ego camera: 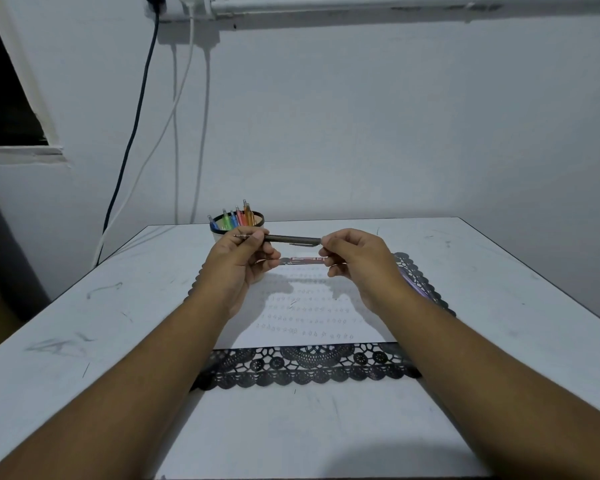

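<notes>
Both hands are raised a little above the desk (84, 323) and they hold one dark pen (291, 239) between them. The left hand (238, 263) pinches the tip end of this pen with thumb and forefinger, the other fingers curled under it. The right hand (359, 261) grips the opposite end with curled fingers. The dark pen lies almost level in the air, in front of a cup (217, 236) and over the far edge of a sheet of paper (309, 327).

Just below the dark pen, between the two hands, there is a shorter reddish pen (305, 260), also lying level. Its right end reaches the fingers of the right hand, but I cannot tell if these fingers hold it or if it rests on the paper.

The paper carries several rows of small handwritten signs and lies on a black lace mat (309, 368), whose scalloped border shows on the near side and on the right. A purple pen (414, 284) lies on the mat, partly hidden by the right wrist. The cup stands at the far left part of the desk, behind the left hand, and holds coloured pens (238, 218) upright. On the wall behind, dark and white cables (136, 109) hang down.
</notes>
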### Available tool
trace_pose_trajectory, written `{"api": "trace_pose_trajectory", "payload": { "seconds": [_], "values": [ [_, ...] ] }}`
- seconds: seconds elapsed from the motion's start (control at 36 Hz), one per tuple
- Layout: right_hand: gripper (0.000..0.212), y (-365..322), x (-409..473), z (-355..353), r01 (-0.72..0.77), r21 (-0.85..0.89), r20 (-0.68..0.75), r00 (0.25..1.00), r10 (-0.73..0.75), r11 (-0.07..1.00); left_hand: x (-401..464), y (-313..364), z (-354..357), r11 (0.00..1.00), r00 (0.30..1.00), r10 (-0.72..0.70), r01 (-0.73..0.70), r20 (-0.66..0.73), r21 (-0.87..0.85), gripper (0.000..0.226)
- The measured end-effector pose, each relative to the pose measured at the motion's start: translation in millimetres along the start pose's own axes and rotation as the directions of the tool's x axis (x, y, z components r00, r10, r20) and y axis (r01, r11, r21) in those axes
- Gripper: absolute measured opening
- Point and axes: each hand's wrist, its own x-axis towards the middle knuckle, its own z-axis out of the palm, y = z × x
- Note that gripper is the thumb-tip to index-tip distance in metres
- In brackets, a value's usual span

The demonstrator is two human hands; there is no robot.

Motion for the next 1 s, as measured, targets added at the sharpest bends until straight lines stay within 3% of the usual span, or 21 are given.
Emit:
{"api": "trace_pose_trajectory", "payload": {
  "seconds": [0.28,0.86,1.0],
  "values": [
    [0.009,-4.5,-0.1,-3.7,0.105,-0.093,-0.005,0.994,-0.106,0.990,-0.8,-1.5,-1.4,0.999,1.000,0.004,-0.003,0.022,-0.048,0.005],
    [0.006,-3.2,5.0,-8.7,0.036,0.077,-0.061,0.998,-0.031,0.996,-2.5,-1.4,1.4,0.996,0.999,-0.043,0.043,0.005,-0.078,0.008],
    [0.007,4.9,4.9,-3.8,0.030,0.028,-0.069,0.997,-0.028,0.999,-3.3,-5.4,6.5,0.997,0.998,-0.061,0.060,-0.024,-0.038,0.007]
  ]
}}
